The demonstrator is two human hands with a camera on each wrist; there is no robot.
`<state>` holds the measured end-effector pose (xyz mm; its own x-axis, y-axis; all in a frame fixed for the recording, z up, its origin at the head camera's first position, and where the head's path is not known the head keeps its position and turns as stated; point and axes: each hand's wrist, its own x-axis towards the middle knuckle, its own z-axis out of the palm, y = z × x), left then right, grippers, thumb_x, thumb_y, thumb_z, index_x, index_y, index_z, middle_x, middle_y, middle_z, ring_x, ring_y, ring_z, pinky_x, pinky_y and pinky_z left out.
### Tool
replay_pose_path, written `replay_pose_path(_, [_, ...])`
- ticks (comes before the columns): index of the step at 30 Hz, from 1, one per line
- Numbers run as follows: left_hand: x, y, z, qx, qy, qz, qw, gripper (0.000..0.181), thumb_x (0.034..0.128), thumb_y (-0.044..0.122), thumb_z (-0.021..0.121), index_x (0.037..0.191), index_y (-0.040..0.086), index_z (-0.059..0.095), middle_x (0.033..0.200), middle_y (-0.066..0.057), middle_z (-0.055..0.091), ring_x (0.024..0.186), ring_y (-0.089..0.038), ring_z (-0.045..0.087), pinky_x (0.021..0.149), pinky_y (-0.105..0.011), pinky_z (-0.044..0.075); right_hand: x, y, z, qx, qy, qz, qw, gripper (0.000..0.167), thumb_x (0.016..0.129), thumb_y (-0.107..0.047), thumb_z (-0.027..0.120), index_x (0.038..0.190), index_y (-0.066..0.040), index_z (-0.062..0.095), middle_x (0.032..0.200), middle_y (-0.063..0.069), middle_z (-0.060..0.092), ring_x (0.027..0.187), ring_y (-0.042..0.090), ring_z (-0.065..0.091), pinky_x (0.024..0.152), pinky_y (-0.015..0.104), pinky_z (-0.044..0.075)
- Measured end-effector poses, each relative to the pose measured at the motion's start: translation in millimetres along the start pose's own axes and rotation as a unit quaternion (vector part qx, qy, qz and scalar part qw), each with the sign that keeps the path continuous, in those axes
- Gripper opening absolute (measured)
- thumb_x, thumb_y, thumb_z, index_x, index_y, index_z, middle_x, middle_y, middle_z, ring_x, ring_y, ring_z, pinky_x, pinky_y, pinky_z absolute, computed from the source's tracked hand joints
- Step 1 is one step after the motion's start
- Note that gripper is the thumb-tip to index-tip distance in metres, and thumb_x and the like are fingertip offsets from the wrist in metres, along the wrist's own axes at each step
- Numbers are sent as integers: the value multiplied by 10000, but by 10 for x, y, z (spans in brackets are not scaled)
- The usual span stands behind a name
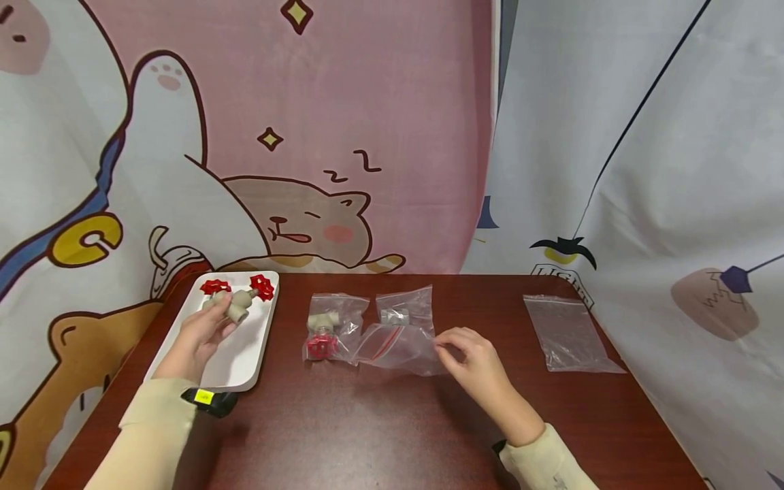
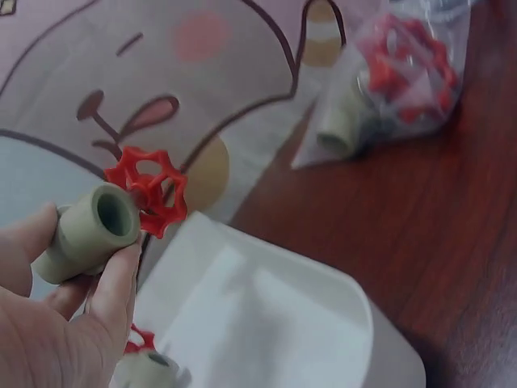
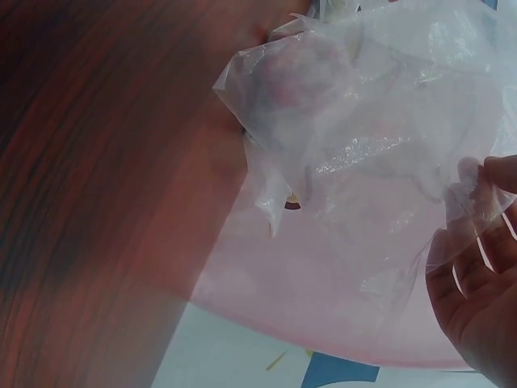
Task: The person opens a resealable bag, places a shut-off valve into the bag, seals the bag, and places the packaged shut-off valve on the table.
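Observation:
My left hand (image 1: 205, 333) grips a beige pipe valve (image 1: 241, 301) with a red handwheel (image 2: 149, 192), held above the white tray (image 1: 245, 364). A second valve (image 2: 147, 370) with a red wheel lies in that tray, partly hidden by the hand in the left wrist view. Between thumb and fingers, my right hand (image 1: 474, 361) pinches the edge of a clear zip bag (image 1: 410, 354) with a red seal line. This bag looks flat and overlaps a bag holding a grey fitting (image 1: 395, 316). To its left sits a bagged valve (image 1: 321, 333), red wheel toward me.
Another clear zip bag (image 1: 569, 333) lies flat at the right of the brown table (image 1: 343, 422). Printed cloth curtains (image 1: 398, 122) hang right behind the table's back edge and along its sides.

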<state>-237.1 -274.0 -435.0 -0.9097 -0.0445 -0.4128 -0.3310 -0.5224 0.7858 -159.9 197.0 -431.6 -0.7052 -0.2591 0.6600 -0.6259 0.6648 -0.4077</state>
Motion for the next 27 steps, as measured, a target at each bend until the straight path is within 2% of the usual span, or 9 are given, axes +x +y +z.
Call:
replay_pose_path(2, [-31, 7, 20, 38, -302, 108, 9995, 37, 897, 210, 625, 920, 188, 605, 818, 53, 686, 776, -80, 662, 718, -237, 560, 8, -1, 4, -13, 58, 47, 10000, 153, 729, -23, 770, 832, -123, 718, 834, -61, 690, 811, 107, 630, 750, 223, 497])
replay_pose_path(4, [-80, 14, 71, 241, -525, 221, 9981, 140, 911, 212, 605, 1039, 165, 575, 839, 64, 685, 793, -73, 660, 725, -230, 557, 16, 1, 8, -8, 116, 78, 9999, 155, 725, -17, 773, 837, -110, 720, 828, -57, 691, 805, 108, 631, 747, 216, 497])
replay_pose_path(5, [-108, 18, 104, 371, -628, 279, 9969, 239, 921, 213, 589, 1148, 149, 548, 849, 73, 680, 801, -69, 659, 731, -225, 554, 18, 2, 12, -7, 139, 90, 9999, 159, 723, -13, 773, 839, -107, 721, 827, -56, 692, 802, 108, 631, 745, 211, 497])
replay_pose_path(9, [-241, 20, 280, 1004, -829, 537, 9900, 512, 938, 235, 570, 1365, 71, 340, 872, 111, 663, 820, -42, 654, 748, -199, 542, 37, 5, 22, 50, 204, 97, 9997, 171, 720, -8, 774, 845, -111, 719, 821, -53, 691, 792, 106, 630, 738, 196, 491])
replay_pose_path(11, [-297, 5, 357, 1254, -958, 726, 9848, 457, 946, 235, 560, 1332, 78, 374, 883, 122, 658, 827, -30, 652, 746, -192, 540, 46, 0, 27, 73, 193, 117, 9997, 167, 726, -16, 772, 847, -118, 719, 824, -50, 693, 800, 110, 633, 743, 200, 493])
replay_pose_path(15, [-406, -46, 495, 1311, -1292, 969, 9781, 105, 955, 188, 550, 1053, 175, 586, 896, 98, 680, 837, -37, 661, 750, -208, 545, 65, -17, 35, 146, 145, 177, 9996, 147, 741, -26, 762, 851, -116, 723, 831, -33, 700, 816, 127, 642, 743, 211, 500])
replay_pose_path(19, [-518, -105, 634, 1333, -1544, 1058, 9732, 145, 958, 158, 546, 934, 236, 665, 894, 76, 695, 834, -51, 669, 756, -221, 548, 75, -34, 46, 218, 194, 229, 9993, 138, 745, -14, 756, 849, -98, 724, 826, -23, 700, 778, 124, 636, 672, 201, 495])
replay_pose_path(23, [-632, -165, 779, 1796, -1547, 1251, 9634, 111, 946, 168, 574, 1038, 152, 635, 923, 90, 680, 853, -51, 658, 765, -233, 550, 76, -47, 68, 298, 324, 192, 9988, 153, 731, 15, 760, 842, -83, 721, 810, -20, 692, 726, 106, 620, 603, 203, 484])
replay_pose_path(27, [-723, -234, 906, 2311, -1478, 1420, 9511, 398, 929, 176, 604, 1256, -33, 513, 972, 91, 648, 879, -52, 645, 768, -240, 551, 73, -60, 95, 321, 402, 174, 9985, 172, 715, 29, 769, 836, -83, 721, 798, -24, 688, 718, 90, 621, 616, 196, 492])
